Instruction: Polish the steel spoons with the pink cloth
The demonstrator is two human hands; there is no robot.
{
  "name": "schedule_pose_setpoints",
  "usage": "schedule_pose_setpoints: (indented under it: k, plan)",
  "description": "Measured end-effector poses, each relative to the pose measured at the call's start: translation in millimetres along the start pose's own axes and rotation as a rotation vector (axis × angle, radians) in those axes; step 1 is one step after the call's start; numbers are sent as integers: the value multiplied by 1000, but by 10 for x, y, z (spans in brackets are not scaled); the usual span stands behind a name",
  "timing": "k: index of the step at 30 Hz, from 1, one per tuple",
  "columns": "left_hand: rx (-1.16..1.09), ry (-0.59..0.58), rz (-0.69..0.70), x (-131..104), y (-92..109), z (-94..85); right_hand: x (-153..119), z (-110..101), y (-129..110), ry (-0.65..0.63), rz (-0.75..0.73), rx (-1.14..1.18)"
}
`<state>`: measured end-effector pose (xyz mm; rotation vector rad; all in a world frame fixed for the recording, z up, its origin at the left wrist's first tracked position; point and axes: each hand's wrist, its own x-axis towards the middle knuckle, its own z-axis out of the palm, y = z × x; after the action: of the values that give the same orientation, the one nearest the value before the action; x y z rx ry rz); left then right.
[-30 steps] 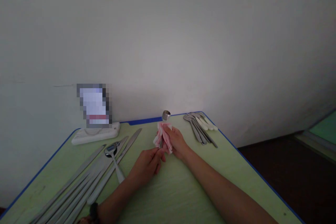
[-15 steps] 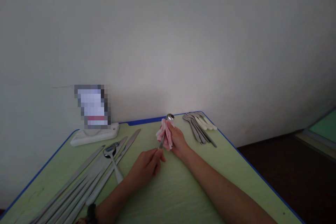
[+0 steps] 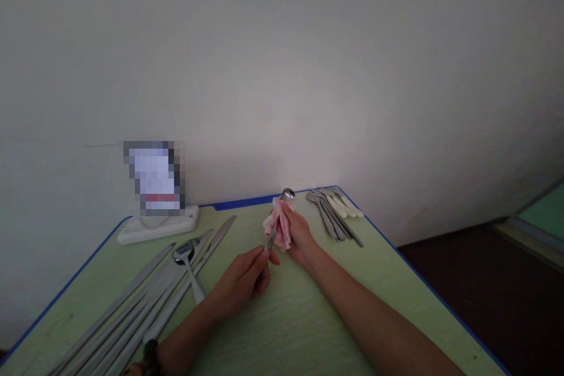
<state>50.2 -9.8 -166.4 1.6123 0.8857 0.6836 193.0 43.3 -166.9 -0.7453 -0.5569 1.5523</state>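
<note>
A shiny metal spoon (image 3: 288, 194) is held over the table, its bowl pointing away from me. My left hand (image 3: 249, 275) is closed on the lower end of its handle. A pink and white cloth (image 3: 281, 226) is wrapped around the upper handle, just below the bowl, and my right hand (image 3: 299, 234) pinches it there. Fingers and cloth hide most of the handle. To the left of my left forearm lies another spoon (image 3: 189, 264), resting across several table knives (image 3: 145, 311).
On the light green table (image 3: 273, 329) with a blue edge, several spoons (image 3: 330, 214) and white-handled cutlery (image 3: 346, 205) lie at the back right. A white block (image 3: 161, 228) stands at the back left below a blurred phone-like screen (image 3: 156, 176). The wall rises directly behind.
The spoon has shifted slightly up and right in view, with the cloth and my right hand around it. My left hand keeps hold of the handle, with slightly more of it showing.
</note>
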Motion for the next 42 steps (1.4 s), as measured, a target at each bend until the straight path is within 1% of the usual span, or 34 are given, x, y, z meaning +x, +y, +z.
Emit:
schedule_pose_setpoints:
  k: [3,6,11,15,18,20,23,24,25,27,29,30,32,34,36,39,42]
  plan:
    - [73,43,-1,11,6,4,-20,-8,1,-66,-1,-12]
    - [81,65,-8,26,12,9,-47,-4,2,-98,11,-42]
    - [88,145,-43,47,24,25,-48,21,-4,-63,-2,-15]
    - [46,246,-81,58,20,41,-27,26,-4,-38,-12,26]
    - [-4,341,-83,66,30,29,-30,10,-3,-32,-4,-25]
    - [-57,406,-61,76,34,6,-49,-2,1,-85,33,-108]
    - [-120,493,22,96,16,-41,-97,-7,9,-253,123,-294]
    - [-123,526,55,102,4,-57,-114,-3,10,-305,134,-376]
    - [-120,556,89,106,-8,-70,-130,4,9,-350,119,-468]
    - [-105,622,141,111,-27,-92,-158,25,3,-424,38,-663]
    - [-104,679,159,111,-34,-105,-178,46,-13,-478,-42,-813]
    - [-107,700,155,111,-33,-110,-185,54,-24,-509,-59,-861]
    - [-94,732,130,113,-26,-118,-197,64,-50,-577,-41,-916]
    - [-50,750,107,117,-19,-126,-207,65,-75,-638,5,-953]
    - [14,746,102,120,-13,-132,-214,60,-90,-663,46,-968]
    - [57,673,119,117,3,-135,-215,45,-87,-674,88,-941]
    - [69,624,85,106,36,-126,-206,25,-70,-669,118,-905]
